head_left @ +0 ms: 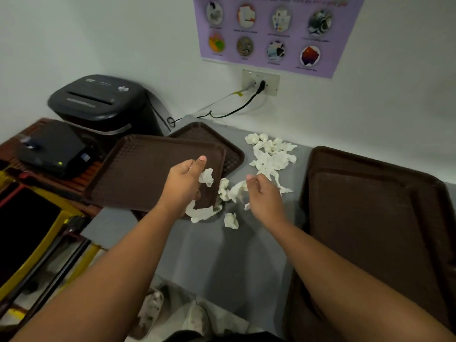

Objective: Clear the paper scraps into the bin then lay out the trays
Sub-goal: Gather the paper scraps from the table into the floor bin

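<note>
Left hand [183, 183] gripping tray [148, 169], right hand [264, 193] pinching scraps [269, 156], shredder [98, 99] behind

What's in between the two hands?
Crumpled white paper scraps lie on the grey table between the left hand, gripping a tray, and the right hand; the head view shows it.

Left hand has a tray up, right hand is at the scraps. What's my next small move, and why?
Probably gather the paper scraps by the right hand first: many lie loose on the grey table, so nothing can be laid there yet. The left hand holds the tray raised beside them.
</note>
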`<act>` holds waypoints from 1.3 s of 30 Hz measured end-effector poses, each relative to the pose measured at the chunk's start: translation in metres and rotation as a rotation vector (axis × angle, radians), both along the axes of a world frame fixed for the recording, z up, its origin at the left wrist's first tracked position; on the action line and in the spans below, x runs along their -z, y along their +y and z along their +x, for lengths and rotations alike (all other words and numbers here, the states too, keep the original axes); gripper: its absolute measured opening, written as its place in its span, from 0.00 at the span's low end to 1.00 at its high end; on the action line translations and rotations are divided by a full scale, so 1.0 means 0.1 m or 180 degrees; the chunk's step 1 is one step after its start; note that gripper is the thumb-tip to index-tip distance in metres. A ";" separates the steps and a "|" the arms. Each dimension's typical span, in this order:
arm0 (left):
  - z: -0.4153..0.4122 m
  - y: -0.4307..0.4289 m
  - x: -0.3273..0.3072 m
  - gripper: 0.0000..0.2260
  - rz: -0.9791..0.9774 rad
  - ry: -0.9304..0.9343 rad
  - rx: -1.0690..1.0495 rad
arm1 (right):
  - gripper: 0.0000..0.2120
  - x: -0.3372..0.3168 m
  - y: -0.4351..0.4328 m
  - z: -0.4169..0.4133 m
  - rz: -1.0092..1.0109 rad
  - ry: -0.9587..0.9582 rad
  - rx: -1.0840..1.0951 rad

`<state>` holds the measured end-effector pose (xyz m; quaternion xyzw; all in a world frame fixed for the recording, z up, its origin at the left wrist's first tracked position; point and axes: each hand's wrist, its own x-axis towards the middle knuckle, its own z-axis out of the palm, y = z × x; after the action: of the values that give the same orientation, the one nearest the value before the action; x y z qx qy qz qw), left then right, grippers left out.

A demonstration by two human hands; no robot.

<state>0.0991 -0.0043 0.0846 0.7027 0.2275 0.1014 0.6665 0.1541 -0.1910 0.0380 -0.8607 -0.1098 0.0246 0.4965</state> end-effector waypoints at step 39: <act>-3.47 2.12 3.99 0.06 0.0336 0.1731 -0.2578 | 0.02 2.92 3.14 -2.73 -0.0751 0.1614 -0.2411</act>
<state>-0.2477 0.2079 -0.3146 0.5916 0.6428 0.1767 0.4534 -0.1193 0.1233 -0.2539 -0.7774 -0.2878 0.4258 0.3626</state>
